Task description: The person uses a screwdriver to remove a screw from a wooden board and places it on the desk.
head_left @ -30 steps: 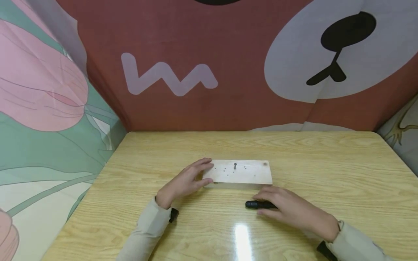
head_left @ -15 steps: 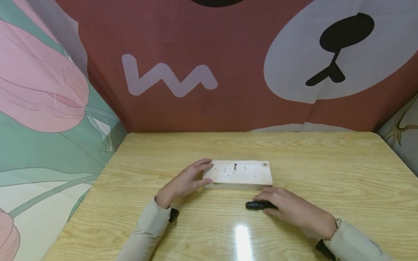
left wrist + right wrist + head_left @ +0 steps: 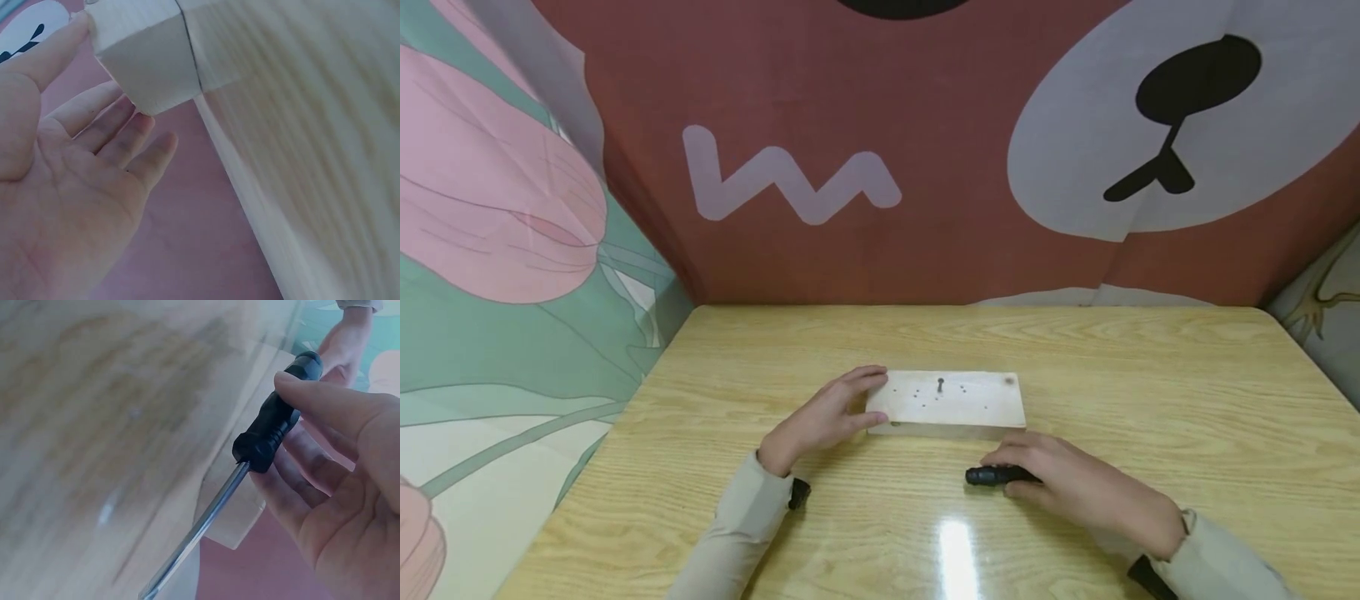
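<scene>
Left hand (image 3: 820,421) rests at the left end of the block (image 3: 951,402), fingers mostly straight, thumb and fingertips touching its end face and top edge; not wrapped round it. Looks like bracing, so the block can't slide on the worktop (image 3: 1150,375). Left wrist view confirms it: palm open, fingers (image 3: 122,134) against the block corner (image 3: 147,62).

Right hand (image 3: 1075,483) lies just in front of the block, fingers curled on the screwdriver (image 3: 992,476). Black handle pokes out to the left from under the fingers in the head view. Right wrist view shows thumb and fingers pinching the handle (image 3: 275,425), metal shaft (image 3: 200,528) running down toward the worktop; tool low, about flat, being gripped off the surface.

A dark screw (image 3: 940,384) stands upright in the block top, a few small holes around it. Screwdriver tip is well apart from the screw.

Printed cloth backdrop (image 3: 880,167) behind.
</scene>
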The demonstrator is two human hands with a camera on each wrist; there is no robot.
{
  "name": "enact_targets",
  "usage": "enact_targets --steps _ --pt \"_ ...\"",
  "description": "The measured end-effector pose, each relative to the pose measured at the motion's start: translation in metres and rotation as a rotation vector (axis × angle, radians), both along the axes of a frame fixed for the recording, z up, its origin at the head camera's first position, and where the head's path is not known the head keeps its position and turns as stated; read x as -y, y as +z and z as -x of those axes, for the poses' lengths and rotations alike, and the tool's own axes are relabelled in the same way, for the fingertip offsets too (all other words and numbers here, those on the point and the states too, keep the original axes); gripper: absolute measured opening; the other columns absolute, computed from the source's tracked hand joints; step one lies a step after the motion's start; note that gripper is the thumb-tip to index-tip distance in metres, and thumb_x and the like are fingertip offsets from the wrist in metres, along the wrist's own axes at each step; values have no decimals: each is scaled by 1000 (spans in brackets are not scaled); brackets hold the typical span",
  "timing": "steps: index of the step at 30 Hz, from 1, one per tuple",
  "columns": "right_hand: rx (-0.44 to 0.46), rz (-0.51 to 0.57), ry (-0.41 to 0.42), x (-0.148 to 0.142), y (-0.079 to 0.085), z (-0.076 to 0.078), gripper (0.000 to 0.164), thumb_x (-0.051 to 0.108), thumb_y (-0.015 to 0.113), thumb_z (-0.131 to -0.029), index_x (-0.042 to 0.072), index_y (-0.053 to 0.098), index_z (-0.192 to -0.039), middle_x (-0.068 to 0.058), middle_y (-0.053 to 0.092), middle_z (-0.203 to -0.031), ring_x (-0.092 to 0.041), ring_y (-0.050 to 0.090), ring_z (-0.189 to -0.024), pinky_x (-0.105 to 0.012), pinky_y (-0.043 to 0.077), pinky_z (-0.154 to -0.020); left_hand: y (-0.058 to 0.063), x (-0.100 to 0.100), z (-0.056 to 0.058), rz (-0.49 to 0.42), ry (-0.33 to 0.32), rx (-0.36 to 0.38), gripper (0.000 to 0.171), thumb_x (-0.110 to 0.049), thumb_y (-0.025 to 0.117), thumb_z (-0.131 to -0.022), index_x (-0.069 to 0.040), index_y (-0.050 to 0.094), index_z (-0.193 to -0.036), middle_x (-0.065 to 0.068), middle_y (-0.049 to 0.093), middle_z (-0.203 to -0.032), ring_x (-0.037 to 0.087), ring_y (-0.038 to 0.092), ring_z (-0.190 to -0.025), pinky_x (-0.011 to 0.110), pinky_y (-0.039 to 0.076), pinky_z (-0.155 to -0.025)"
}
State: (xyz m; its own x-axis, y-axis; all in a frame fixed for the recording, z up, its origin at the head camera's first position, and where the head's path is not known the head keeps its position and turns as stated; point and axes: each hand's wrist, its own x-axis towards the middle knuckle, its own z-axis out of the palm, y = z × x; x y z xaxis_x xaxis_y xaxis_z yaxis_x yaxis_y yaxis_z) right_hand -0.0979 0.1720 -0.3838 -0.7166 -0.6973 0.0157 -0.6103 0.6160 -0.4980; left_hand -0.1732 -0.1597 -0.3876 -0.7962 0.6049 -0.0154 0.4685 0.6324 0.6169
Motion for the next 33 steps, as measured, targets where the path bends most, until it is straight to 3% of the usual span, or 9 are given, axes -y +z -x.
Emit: enact_targets --steps 6,9,12,14,23,33 --pt "-1 18 -15 -3 9 1 35 13 73 -90 18 68 -125 -1 68 -120 -27 66 -110 -39 59 -84 1 0 2 -2 14 15 63 -27 67 -96 -2 44 -148 12 37 -159 29 31 -149 48 33 -119" --pt "8 55 -18 -5 13 2 36 13 72 -90 17 67 -126 2 68 -114 -14 65 -98 -30 57 -74 1 0 2 -1 13 15 63 -27 67 -95 -2 44 -148 12 37 -158 29 32 -148 47 35 -118" --pt "-12 110 -11 -7 18 3 37 11 72 -90 17 67 -126 6 67 -108 0 55 -84 -21 49 -64 1 0 2 0 8 8 63 -27 67 -95 -2 44 -148 13 37 -158 30 33 -148 48 37 -116" --pt "-44 140 -16 -8 21 3 37 10 73 -89 16 68 -125 6 67 -106 3 52 -83 -20 46 -62 1 0 1 3 6 3 63 -28 67 -95 -1 44 -148 14 37 -158 31 34 -147 49 37 -116" --pt "-288 253 -110 -16 35 6 41 7 78 -83 15 69 -123 6 70 -107 -2 64 -91 -25 57 -68 3 0 2 16 1 -5 63 -28 67 -95 -1 45 -148 14 37 -158 32 32 -148 49 35 -117" --pt "-345 377 -222 -24 49 10 43 1 78 -82 10 68 -123 8 70 -103 2 64 -89 -20 58 -72 3 -1 3 14 6 -5 63 -28 67 -95 -1 45 -147 12 38 -158 32 33 -148 49 35 -117"
